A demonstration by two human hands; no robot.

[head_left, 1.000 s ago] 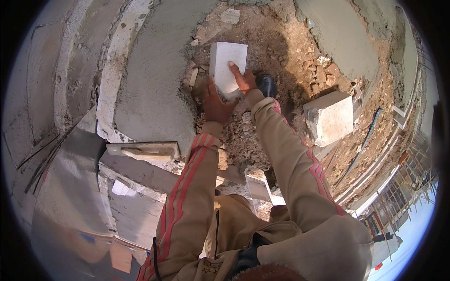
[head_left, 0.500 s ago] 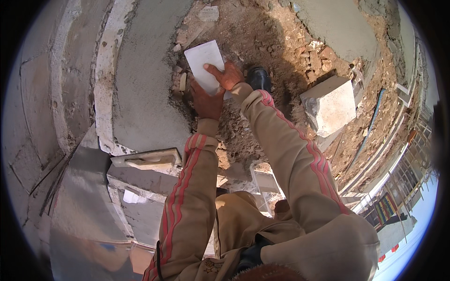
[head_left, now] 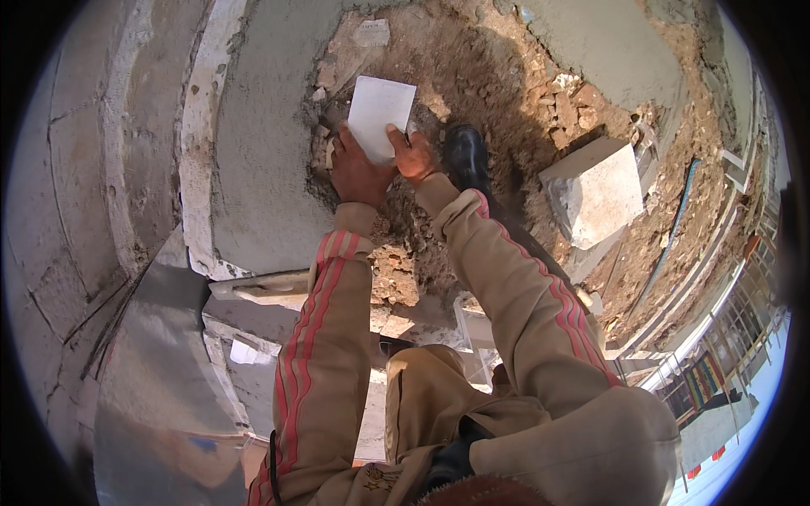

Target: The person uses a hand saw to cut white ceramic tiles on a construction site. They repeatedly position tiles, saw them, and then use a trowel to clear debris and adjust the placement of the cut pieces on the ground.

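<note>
A white, flat rectangular tile-like piece (head_left: pixel 382 110) lies between my hands, over rough soil at the edge of smooth grey mortar (head_left: pixel 268 135). My left hand (head_left: pixel 359 174) grips its near left corner, the fingers partly hidden. My right hand (head_left: pixel 413 157) holds its near right edge, with the thumb on the upper face. Just right of my right hand is a dark boot (head_left: pixel 466 156). A pale wooden float (head_left: pixel 263 288), partly covered by my left sleeve, rests nearer to me on the left.
A large pale block (head_left: pixel 604 196) stands on the soil at right, with broken brick pieces (head_left: pixel 575 105) farther off. A thin blue rod (head_left: pixel 672 228) lies beyond the block. At far left runs a pale concrete edge (head_left: pixel 197 160). A small pale slab (head_left: pixel 371 33) lies at the top.
The tile has turned clockwise and now stands straighter in view. My right hand has shifted nearer to me along its edge, and my left hand has moved slightly left.
</note>
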